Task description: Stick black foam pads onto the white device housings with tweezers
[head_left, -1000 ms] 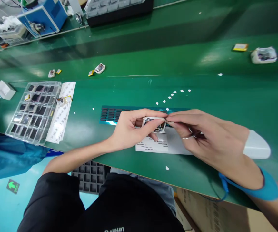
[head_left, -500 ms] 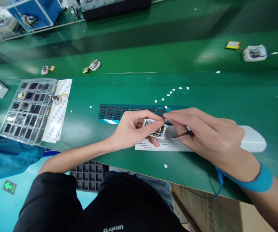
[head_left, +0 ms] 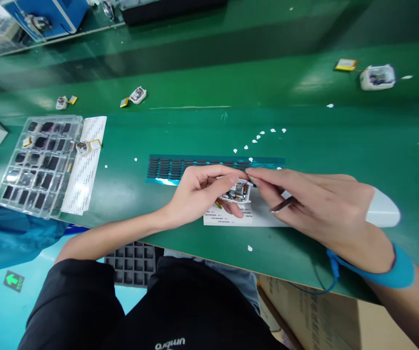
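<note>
Holding a small white device (head_left: pixel 236 191) with its circuit board showing, the left hand (head_left: pixel 198 192) pinches it between thumb and fingers just above the table (head_left: pixel 195 131), over a white label sheet (head_left: pixel 231 219). The right hand (head_left: pixel 315 204) meets it from the other side: its fingertips press together at the device's upper right edge, and a thin dark tool, probably tweezers (head_left: pixel 284 204), lies tucked under the fingers. What the fingertips pinch is too small to tell. A blue wrist strap (head_left: pixel 395 272) circles the right wrist, with a cord running down off the table's near edge.

Just behind the hands lies a teal strip of dark pads (head_left: pixel 169 168), and small white scraps (head_left: pixel 260 137) are scattered beyond it. To the left sits a clear compartment tray (head_left: pixel 34 165) filled with dark parts, beside a long white sheet (head_left: pixel 85 165) with another small device (head_left: pixel 82 147) on it. A white rounded object (head_left: pixel 382 209) shows past the right hand. Farther back on the green belt lie more devices with yellow batteries (head_left: pixel 136 95), and another (head_left: pixel 377 77) at far right. A blue sleeve (head_left: pixel 8 233) of another person shows at the left edge.
</note>
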`<state>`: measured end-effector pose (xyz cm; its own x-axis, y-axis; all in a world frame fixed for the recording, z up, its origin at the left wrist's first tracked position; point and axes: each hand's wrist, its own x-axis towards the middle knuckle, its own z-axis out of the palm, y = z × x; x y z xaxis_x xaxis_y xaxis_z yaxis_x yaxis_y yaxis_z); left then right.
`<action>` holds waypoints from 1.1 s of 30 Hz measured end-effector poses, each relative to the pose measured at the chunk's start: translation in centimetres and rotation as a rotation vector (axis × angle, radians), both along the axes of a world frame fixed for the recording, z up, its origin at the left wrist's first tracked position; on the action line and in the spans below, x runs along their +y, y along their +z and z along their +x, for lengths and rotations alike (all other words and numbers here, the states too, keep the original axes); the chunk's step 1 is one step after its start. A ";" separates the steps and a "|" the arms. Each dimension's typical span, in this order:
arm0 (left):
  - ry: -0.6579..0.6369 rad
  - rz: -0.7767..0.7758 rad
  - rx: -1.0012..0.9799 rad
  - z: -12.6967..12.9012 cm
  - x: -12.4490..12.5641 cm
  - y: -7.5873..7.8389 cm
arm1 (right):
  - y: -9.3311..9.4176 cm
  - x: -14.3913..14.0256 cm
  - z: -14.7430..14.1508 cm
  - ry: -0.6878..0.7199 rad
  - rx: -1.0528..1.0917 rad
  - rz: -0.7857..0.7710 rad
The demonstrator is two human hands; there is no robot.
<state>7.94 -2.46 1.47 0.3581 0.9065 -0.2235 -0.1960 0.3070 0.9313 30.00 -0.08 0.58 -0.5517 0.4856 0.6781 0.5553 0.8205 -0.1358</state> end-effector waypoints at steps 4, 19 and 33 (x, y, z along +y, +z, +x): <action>0.002 0.005 0.008 0.0 0.0 0.0 | 0.0 0.1 -0.1 -0.034 -0.007 0.062; -0.009 0.015 0.029 0.1 0.0 -0.1 | 0.6 0.6 1.2 0.022 -0.195 0.077; 0.066 0.062 0.078 0.8 -0.5 -0.4 | 1.6 0.1 0.9 0.062 -0.333 0.141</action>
